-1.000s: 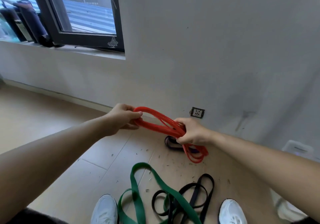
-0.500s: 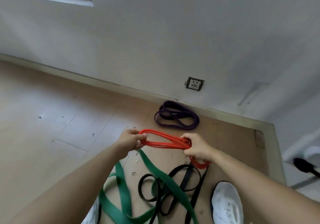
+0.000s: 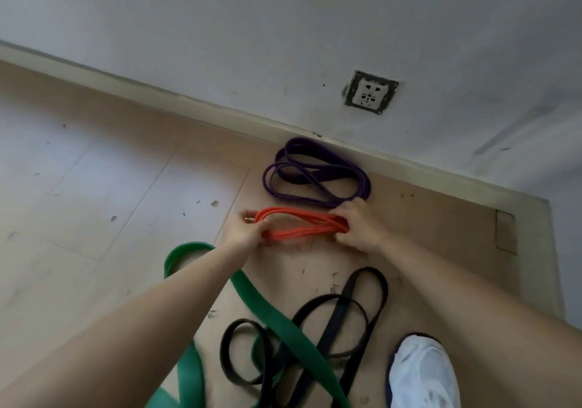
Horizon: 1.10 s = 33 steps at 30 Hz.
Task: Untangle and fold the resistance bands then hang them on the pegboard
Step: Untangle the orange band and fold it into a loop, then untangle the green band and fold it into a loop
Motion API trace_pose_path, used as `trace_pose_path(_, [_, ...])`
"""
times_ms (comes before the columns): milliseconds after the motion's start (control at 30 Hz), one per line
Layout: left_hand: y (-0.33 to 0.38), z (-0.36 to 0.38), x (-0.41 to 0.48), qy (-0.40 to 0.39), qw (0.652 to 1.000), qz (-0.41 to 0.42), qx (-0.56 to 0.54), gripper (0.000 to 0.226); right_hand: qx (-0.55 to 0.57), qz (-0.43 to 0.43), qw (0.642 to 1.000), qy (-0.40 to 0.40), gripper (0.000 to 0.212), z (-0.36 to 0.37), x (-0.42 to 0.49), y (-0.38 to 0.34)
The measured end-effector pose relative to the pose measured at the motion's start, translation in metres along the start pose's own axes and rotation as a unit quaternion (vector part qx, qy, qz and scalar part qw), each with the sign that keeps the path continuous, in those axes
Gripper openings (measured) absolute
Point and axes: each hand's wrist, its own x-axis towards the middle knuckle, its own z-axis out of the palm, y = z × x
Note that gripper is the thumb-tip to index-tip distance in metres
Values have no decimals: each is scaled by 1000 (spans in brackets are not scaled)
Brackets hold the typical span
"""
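The orange band (image 3: 299,226), folded into several flat loops, lies low at the floor between my hands. My left hand (image 3: 250,231) grips its left end and my right hand (image 3: 362,226) grips its right end. Just beyond it a folded purple band (image 3: 315,172) rests on the floor by the skirting. Nearer to me a wide green band (image 3: 267,310) and a black band (image 3: 346,319) lie tangled together on the floor, the green one passing under my left forearm. No pegboard is in view.
The grey wall with a power socket (image 3: 370,92) stands right behind the purple band. My white shoe (image 3: 422,373) is at the lower right beside the black band. The tiled floor (image 3: 94,202) stretches to the left, dotted with small debris.
Both hands have carried the folded orange band down from chest height to the floor, just in front of the purple band. The view has tilted downward, and the window has left the frame.
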Motion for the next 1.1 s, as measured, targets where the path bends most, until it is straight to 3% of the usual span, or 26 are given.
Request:
trace_pose_path(100, [-5, 2, 11, 57, 994, 40, 80, 23, -55, -5, 996, 69, 74, 31, -1, 5])
trace_pose_path(200, [-10, -2, 14, 61, 987, 54, 142, 23, -65, -12, 992, 110, 88, 47, -10, 10])
trace_pose_path(433, [-13, -21, -12, -1, 979, 110, 170, 48, -86, -19, 988, 130, 92, 35, -28, 9])
trace_pose_path(633, [-26, -54, -47, -66, 962, 159, 212, 31, -64, 2, 993, 100, 71, 24, -46, 4])
trace_pose_path(833, [-51, -73, -83, -174, 891, 255, 332, 25, 14, -28, 998, 50, 40, 43, -86, -6])
trace_pose_path(900, [-63, -76, -97, -218, 853, 279, 383, 45, -2, -29, 1000, -6, 46, 50, -103, -16])
trace_pose_path(1000, [-88, -75, -113, -287, 788, 268, 475, 83, -111, -27, 987, -116, 71, 61, -122, -31])
trace_pose_path(1100, [-108, -70, -124, -290, 771, 250, 509, 86, -138, 3, 977, -164, 72, 69, -134, -39])
